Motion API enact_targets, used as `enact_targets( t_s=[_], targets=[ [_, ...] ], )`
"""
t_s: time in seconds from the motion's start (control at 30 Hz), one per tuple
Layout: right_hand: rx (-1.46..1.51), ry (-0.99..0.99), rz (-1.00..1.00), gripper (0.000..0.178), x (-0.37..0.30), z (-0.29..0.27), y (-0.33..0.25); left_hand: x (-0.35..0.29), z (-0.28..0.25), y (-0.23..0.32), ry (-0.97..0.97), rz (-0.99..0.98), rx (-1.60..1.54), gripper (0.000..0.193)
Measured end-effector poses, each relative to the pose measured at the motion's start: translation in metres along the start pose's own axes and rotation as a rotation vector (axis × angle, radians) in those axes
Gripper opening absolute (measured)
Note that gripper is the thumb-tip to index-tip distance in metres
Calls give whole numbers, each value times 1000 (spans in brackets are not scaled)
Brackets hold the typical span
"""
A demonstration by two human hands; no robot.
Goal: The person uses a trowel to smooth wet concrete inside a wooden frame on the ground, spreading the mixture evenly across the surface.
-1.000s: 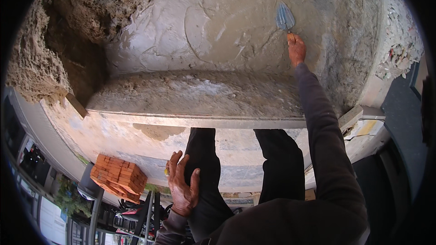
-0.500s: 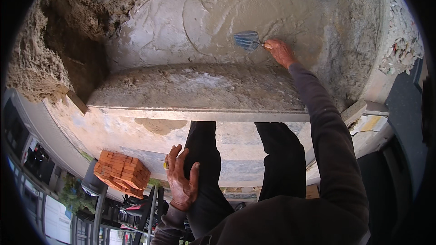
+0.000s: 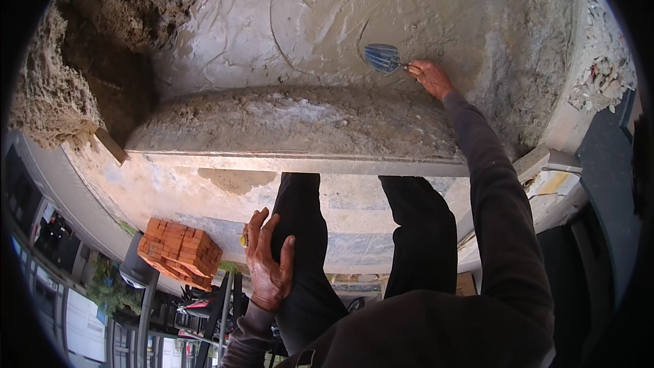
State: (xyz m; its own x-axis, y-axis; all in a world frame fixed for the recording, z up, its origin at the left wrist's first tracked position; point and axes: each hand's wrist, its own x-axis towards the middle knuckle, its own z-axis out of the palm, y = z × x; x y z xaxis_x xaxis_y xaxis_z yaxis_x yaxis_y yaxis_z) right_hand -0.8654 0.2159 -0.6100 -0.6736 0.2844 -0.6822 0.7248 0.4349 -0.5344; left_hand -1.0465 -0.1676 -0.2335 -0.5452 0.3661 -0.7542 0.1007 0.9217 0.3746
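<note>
My right hand (image 3: 432,79) is closed round the handle of a trowel (image 3: 382,58), its blue-grey blade pointing left. The blade lies at the surface of wet grey mortar (image 3: 327,34) spread inside a large trough. Curved strokes mark the mortar left of the blade. Down by my left thigh, my left hand (image 3: 270,266) hangs with its fingers apart, resting against or just beside the dark trouser leg (image 3: 302,232). It holds nothing, and a ring with a yellow stone (image 3: 244,240) shows on one finger.
The trough's near board (image 3: 293,162) runs across in front of my legs. A heap of sandy material (image 3: 51,92) rises at the far left. Stacked orange bricks (image 3: 179,252) stand at the lower left, near a parked motorbike (image 3: 197,305). Pale rubble (image 3: 603,82) lies at the right.
My right hand and the trowel have moved a little to the right over the mortar. My left hand stays open by my thigh. The view has shifted slightly.
</note>
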Motion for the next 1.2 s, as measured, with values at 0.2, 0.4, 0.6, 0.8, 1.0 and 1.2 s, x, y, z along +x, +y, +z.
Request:
enact_targets(
  t_s=[0.2,0.4,0.6,0.8,1.0,1.2],
  targets=[
    [-165,15,5,30,-20,-10,-14,-1,1,2,-1,-7,-4,40],
    [-262,154,-240,38,-22,0,-10,-2,3,2,-4,-9,-6,40],
    [-315,83,-182,42,-28,-17,-27,-2,5,-1,6,-8,-34,41],
    [-569,-62,-222,51,-30,-9,-43,-2,6,-3,7,-4,-20,41],
    [-635,37,-298,50,-27,-2,-43,1,4,-2,7,14,-9,40],
    [-695,113,-447,49,-18,-6,-52,0,4,0,2,0,-18,40]
  ],
)
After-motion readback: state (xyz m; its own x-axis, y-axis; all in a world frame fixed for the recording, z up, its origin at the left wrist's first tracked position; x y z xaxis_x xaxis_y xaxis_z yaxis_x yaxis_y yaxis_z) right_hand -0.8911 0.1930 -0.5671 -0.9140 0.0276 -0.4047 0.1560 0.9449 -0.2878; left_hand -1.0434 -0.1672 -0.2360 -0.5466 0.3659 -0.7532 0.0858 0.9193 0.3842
